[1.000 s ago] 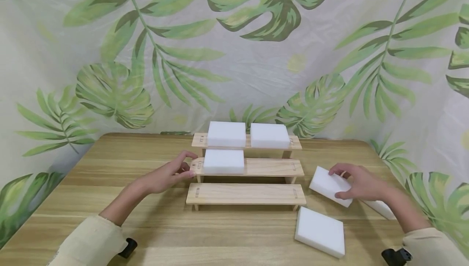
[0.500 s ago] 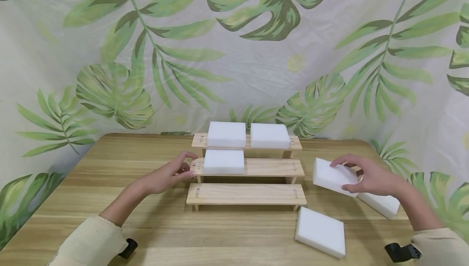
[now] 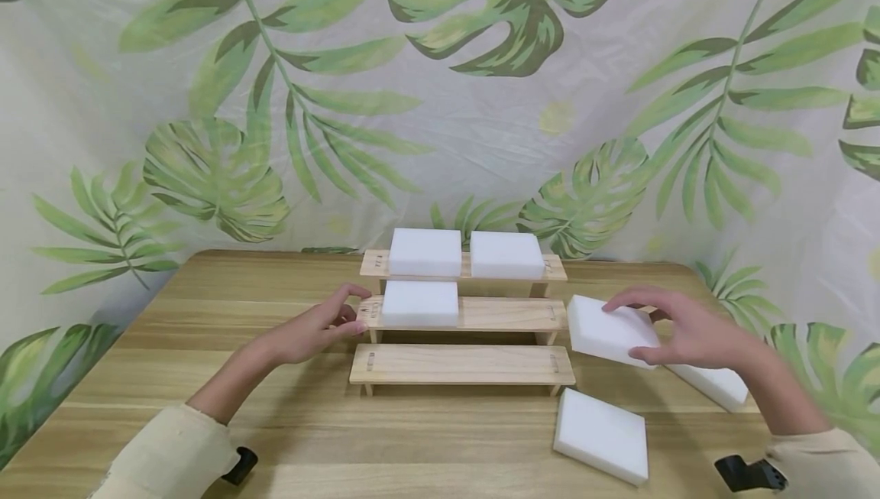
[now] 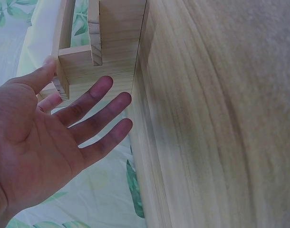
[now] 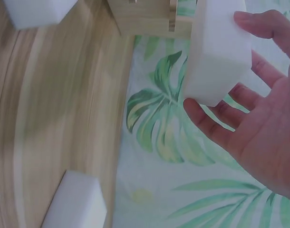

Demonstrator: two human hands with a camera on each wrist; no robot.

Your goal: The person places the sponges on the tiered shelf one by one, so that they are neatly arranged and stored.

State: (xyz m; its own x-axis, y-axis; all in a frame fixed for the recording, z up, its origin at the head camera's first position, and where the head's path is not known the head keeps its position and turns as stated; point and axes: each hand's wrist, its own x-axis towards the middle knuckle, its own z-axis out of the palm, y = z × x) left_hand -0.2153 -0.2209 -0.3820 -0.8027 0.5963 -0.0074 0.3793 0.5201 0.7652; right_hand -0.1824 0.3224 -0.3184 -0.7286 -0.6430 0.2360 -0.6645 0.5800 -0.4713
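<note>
In the head view my right hand [image 3: 687, 331] grips a white foam block [image 3: 608, 331] by its edges, raised over the table just right of the stepped wooden rack's middle shelf [image 3: 509, 314]. The right wrist view shows the thumb on one side of this foam block [image 5: 216, 57] and fingertips on the other. At the rack's left end my left hand [image 3: 319, 327] pinches the middle shelf's end between thumb and index finger. In the left wrist view the left hand's [image 4: 40, 128] other fingers extend loosely. One foam block [image 3: 421, 302] sits on the middle shelf's left half.
Two foam blocks, a left one [image 3: 425, 252] and a right one [image 3: 506, 254], sit on the top shelf. The bottom shelf [image 3: 461, 364] stands in front. On the table [image 3: 344, 445], one block [image 3: 600, 435] lies front right and another [image 3: 715, 386] under my right forearm.
My right hand has lifted the foam block off the table, then carried it left toward the middle shelf. The left hand stays in place.
</note>
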